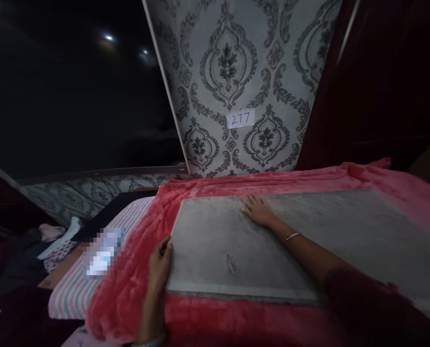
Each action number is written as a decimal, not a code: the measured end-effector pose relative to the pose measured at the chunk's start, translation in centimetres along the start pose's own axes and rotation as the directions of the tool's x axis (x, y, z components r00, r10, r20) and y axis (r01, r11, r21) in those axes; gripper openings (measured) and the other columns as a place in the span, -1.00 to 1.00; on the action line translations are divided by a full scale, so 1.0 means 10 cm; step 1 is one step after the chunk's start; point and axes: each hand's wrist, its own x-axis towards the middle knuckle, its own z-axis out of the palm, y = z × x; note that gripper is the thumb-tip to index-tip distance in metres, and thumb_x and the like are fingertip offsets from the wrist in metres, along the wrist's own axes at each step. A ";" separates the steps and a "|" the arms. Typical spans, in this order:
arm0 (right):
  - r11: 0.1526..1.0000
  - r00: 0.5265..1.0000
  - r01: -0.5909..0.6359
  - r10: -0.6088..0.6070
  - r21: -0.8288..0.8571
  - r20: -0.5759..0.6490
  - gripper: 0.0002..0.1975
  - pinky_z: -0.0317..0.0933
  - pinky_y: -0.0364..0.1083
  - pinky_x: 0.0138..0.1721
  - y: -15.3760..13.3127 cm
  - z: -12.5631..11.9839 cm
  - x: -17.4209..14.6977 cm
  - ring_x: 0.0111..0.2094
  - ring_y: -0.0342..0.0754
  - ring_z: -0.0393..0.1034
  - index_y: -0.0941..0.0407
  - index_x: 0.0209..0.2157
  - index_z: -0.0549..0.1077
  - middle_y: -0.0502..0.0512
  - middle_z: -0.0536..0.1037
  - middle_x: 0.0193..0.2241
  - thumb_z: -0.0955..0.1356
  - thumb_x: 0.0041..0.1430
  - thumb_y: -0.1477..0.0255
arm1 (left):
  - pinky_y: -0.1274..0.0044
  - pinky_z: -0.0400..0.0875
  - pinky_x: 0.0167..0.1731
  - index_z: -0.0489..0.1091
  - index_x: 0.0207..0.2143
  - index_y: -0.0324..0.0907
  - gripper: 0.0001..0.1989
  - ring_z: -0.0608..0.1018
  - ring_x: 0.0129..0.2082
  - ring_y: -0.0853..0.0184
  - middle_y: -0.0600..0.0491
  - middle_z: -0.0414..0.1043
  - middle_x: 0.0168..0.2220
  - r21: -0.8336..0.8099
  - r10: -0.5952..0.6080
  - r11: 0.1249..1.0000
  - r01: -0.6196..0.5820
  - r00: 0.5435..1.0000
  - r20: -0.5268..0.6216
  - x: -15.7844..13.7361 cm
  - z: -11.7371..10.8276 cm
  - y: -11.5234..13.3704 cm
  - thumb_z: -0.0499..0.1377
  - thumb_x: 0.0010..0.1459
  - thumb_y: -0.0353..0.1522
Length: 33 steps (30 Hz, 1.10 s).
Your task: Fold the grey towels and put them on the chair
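Note:
A long grey cloth (207,226) lies flat, with a darker layer showing under its near edge and a small rough patch on its upper face. My right hand (258,211) rests palm down on it near the far edge, fingers spread. At the cloth's left edge, my left hand (160,262) has its thumb and curled fingers closed on the border. Beneath the cloth, a plush red-pink blanket (135,274) covers the surface.
Left of the blanket is a striped cloth (70,294), with a blurred-out object (104,253) on it. Clothes (58,250) lie piled farther left. Behind stand a patterned wall (215,149) with a "277" label (241,118) and a large dark screen (73,96).

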 end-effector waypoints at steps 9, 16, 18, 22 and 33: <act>0.618 0.639 0.726 -0.769 0.300 0.037 -0.29 -0.23 0.09 0.41 -1.77 0.25 -0.52 0.42 0.08 -0.16 -0.26 0.39 0.07 -0.18 -0.11 0.42 0.18 0.27 -0.11 | 0.39 0.52 -0.29 0.31 0.26 -0.16 -0.04 0.63 -0.26 0.14 -0.05 0.60 -0.21 -0.336 -0.212 0.871 0.359 0.891 0.401 0.00 -0.23 0.19 0.47 -0.21 -0.08; 0.874 0.907 0.413 -0.419 0.255 -0.030 -0.39 -0.17 0.10 0.39 -1.39 0.07 0.00 0.42 0.10 -0.14 0.03 0.39 0.15 0.06 0.03 0.42 0.18 0.38 0.17 | 0.39 0.52 -0.24 0.32 0.25 -0.15 -0.08 0.62 -0.21 0.13 -0.08 0.60 -0.16 -0.409 -0.148 0.851 0.330 0.897 0.416 -0.02 -0.20 0.14 0.46 -0.16 -0.11; 0.954 0.974 0.227 -0.227 0.197 -0.025 -0.36 -0.22 0.26 0.37 -1.15 0.05 0.23 0.43 0.22 -0.23 0.16 0.40 0.10 0.29 -0.05 0.42 0.16 0.40 0.19 | 0.44 0.49 -0.30 0.32 0.25 -0.18 -0.09 0.61 -0.28 0.19 -0.04 0.59 -0.25 -0.421 -0.151 0.844 0.333 0.900 0.410 -0.01 -0.21 0.10 0.46 -0.15 -0.11; 0.980 0.983 0.175 -0.180 0.099 0.047 -0.34 -0.24 0.26 0.36 -1.20 0.13 0.46 0.43 0.22 -0.25 0.12 0.42 0.05 0.33 -0.08 0.43 0.13 0.42 0.11 | 0.52 0.41 -0.39 0.37 0.22 -0.20 -0.14 0.53 -0.40 0.30 0.09 0.48 -0.44 -0.437 -0.144 0.845 0.307 0.919 0.368 0.01 -0.23 0.03 0.44 -0.14 -0.12; 0.697 0.715 0.654 -0.697 0.294 0.059 -0.18 -0.23 0.12 0.41 -2.61 0.42 -0.57 0.43 0.09 -0.23 0.18 0.42 0.03 0.19 -0.06 0.41 0.19 0.33 -0.02 | 0.53 0.35 -0.57 0.48 -0.03 -0.15 -0.31 0.44 -0.54 0.36 0.12 0.43 -0.47 -0.547 -0.234 0.799 0.251 0.967 0.103 0.07 -0.18 -0.01 0.37 -0.17 0.04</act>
